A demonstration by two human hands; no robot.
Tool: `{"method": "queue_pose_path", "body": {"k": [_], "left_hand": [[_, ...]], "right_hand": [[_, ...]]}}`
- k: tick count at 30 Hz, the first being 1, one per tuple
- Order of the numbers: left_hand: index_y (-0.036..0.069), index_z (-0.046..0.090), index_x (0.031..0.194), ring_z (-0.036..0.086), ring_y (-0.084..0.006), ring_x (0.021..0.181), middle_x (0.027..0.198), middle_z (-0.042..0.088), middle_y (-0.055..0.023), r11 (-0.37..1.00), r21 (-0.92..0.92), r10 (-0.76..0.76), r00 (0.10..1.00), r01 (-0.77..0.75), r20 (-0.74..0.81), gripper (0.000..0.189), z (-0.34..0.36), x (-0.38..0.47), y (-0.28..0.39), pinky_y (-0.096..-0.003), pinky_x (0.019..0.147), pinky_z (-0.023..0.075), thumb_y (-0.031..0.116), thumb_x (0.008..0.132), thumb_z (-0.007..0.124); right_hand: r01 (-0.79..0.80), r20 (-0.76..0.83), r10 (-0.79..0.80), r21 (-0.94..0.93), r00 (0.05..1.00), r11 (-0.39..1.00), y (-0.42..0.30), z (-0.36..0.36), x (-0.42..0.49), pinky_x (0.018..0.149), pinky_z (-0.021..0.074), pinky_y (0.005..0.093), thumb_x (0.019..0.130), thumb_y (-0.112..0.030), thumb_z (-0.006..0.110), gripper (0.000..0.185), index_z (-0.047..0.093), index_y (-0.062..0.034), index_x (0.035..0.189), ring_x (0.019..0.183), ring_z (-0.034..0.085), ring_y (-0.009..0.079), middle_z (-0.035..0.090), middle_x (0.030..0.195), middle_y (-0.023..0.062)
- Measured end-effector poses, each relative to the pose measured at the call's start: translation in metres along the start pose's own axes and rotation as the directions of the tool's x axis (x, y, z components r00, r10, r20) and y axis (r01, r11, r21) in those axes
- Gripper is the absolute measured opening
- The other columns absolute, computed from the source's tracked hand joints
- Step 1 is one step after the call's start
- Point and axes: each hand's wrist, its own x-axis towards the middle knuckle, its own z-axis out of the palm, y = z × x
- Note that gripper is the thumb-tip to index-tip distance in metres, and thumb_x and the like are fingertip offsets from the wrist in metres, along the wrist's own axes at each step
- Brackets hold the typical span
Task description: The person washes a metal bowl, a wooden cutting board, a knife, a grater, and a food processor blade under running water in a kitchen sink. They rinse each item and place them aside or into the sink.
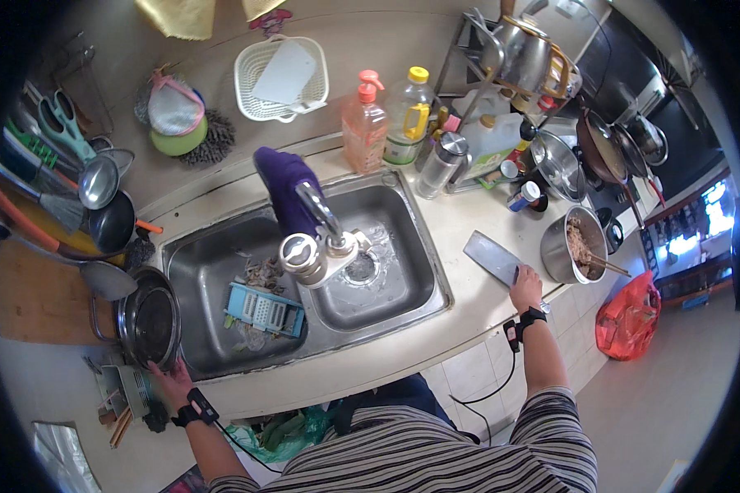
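My left hand [172,377] is at the near rim of a round metal pan or basin [149,320] left of the sink; whether the fingers grip it is not plain. On the right counter my right hand [526,287] holds the handle end of a cleaver [492,256], whose wide blade lies flat. Just right of that hand stands a metal pot [552,249] of minced food with chopsticks [610,265] in it. A blue grater [265,309] rests in the left basin among scraps. A purple cloth [290,191] hangs over the faucet [320,212].
Behind the double sink [376,336] stand a pump bottle [365,132] and an oil bottle [404,123]. A glass jar [443,165] and a metal bowl [558,163] are at the back right. Utensils [98,182] hang at the left wall. A red plastic bag [629,317] is beyond the counter's right edge.
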Motion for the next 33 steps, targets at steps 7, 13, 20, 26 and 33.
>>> {"method": "queue_pose_path", "body": {"k": [7, 13, 20, 26, 33], "left_hand": [[0.009, 0.053, 0.100, 0.056, -0.0154, 0.082, 0.098, 0.058, -0.0071, 0.995, 0.038, -0.097, 0.980, 0.092, 0.171, 0.018, 0.001, -0.094, -0.071, -0.0307, 0.076, 0.0465, 0.021, 0.086, 0.055], [0.005, 0.052, 0.111, 0.059, -0.0163, 0.082, 0.099, 0.061, -0.0095, 0.757, 0.504, -0.624, 0.688, 0.415, 0.371, 0.025, 0.116, -0.231, -0.191, -0.0340, 0.078, 0.0496, 0.010, 0.087, 0.052], [0.002, 0.047, 0.121, 0.057, -0.0159, 0.094, 0.111, 0.057, -0.0087, 0.447, 0.860, -0.893, 0.185, 0.247, 0.411, 0.039, 0.198, -0.358, -0.294, -0.0291, 0.082, 0.0460, 0.029, 0.093, 0.047], [0.001, 0.053, 0.107, 0.058, -0.0159, 0.077, 0.091, 0.060, -0.0073, 0.491, 0.785, -0.854, 0.384, 0.378, 0.350, 0.031, 0.211, -0.346, -0.304, -0.0332, 0.073, 0.0480, 0.029, 0.093, 0.047], [0.001, 0.053, 0.096, 0.054, -0.0180, 0.064, 0.069, 0.052, -0.0033, 0.407, 0.751, -0.903, 0.355, 0.520, 0.243, 0.019, 0.183, -0.292, -0.264, -0.0371, 0.065, 0.0489, 0.020, 0.090, 0.050]], "right_hand": [[-0.005, 0.252, -0.032, 0.144, 0.967, 0.990, 0.047, -0.015, 0.000, 0.099, 0.0277, 0.0514, 0.076, -0.030, 0.061, 0.052, 0.046, -0.0074, 0.119, 0.088, 0.060, 0.0268, 0.064, 0.088, 0.0086], [0.150, 0.185, -0.241, 0.404, 0.953, 0.903, 0.065, -0.022, -0.024, 0.084, 0.0407, 0.0421, 0.067, -0.012, 0.068, 0.055, 0.046, -0.0080, 0.117, 0.084, 0.055, 0.0288, 0.060, 0.085, 0.0108], [0.312, -0.074, -0.365, 0.687, 0.928, 0.656, -0.077, -0.043, -0.062, 0.077, 0.0416, 0.0404, 0.067, -0.002, 0.058, 0.037, 0.056, -0.0078, 0.103, 0.082, 0.055, 0.0309, 0.060, 0.088, 0.0122], [0.234, 0.019, -0.544, 0.890, 0.839, 0.392, -0.119, -0.043, -0.067, 0.094, 0.0380, 0.0378, 0.078, -0.016, 0.062, 0.053, 0.041, 0.0008, 0.124, 0.114, 0.044, 0.0353, 0.045, 0.122, 0.0219], [-0.203, 0.017, 0.212, 0.373, 0.977, 0.905, 0.012, 0.031, 0.098, 0.110, 0.0132, 0.0415, 0.083, -0.043, 0.053, 0.079, 0.022, 0.0089, 0.134, 0.132, 0.019, 0.0377, 0.024, 0.140, 0.0274]]}}
